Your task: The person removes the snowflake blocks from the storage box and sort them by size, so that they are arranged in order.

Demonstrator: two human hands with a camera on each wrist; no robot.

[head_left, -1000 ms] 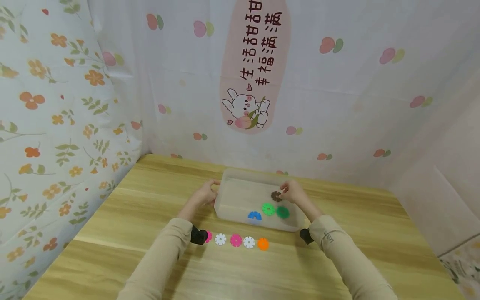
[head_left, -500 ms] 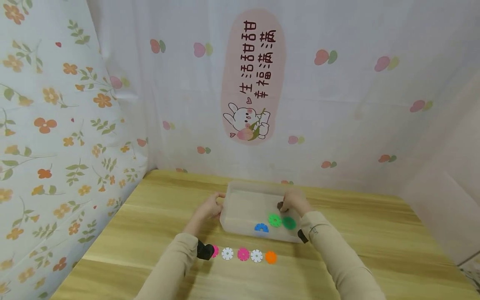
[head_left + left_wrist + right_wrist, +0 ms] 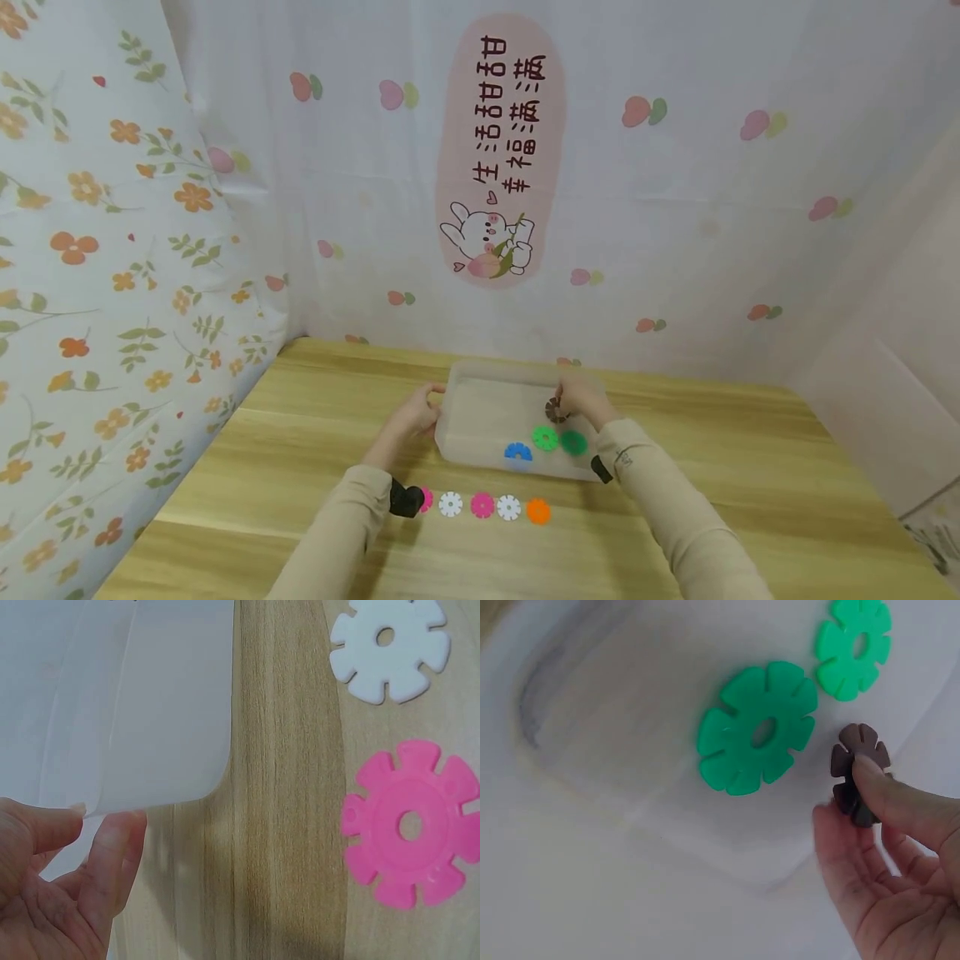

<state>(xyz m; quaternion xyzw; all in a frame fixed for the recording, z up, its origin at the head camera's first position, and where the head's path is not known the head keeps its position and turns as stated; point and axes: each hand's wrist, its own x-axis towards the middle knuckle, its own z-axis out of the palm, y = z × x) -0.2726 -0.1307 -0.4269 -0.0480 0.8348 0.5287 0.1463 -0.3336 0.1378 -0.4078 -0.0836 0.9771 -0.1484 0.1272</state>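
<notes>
A translucent white plastic box [image 3: 480, 408] stands on the table. My left hand [image 3: 415, 414] grips its left end; the left wrist view shows the thumb [image 3: 52, 827] at the rim and fingers below it. Inside the box, my right hand [image 3: 585, 398] pinches a brown notched plastic disc [image 3: 859, 742] between thumb and fingers. A dark green disc [image 3: 735, 735] and a light green disc [image 3: 838, 652] lie near it on the box floor. A blue disc [image 3: 518, 451] shows partly at the box's front wall.
In front of the box several discs lie in a row on the wooden table [image 3: 465, 554]: a pink disc [image 3: 482, 505], two white ones [image 3: 451, 504], an orange disc [image 3: 538, 511], and another pink disc [image 3: 412, 823] partly behind the left wrist strap. A patterned cloth [image 3: 360, 208] hangs behind.
The head view has tilted and shifted. My right hand has moved further into the box over the brown disc, which it pinches. My left hand stays on the box's left end.
</notes>
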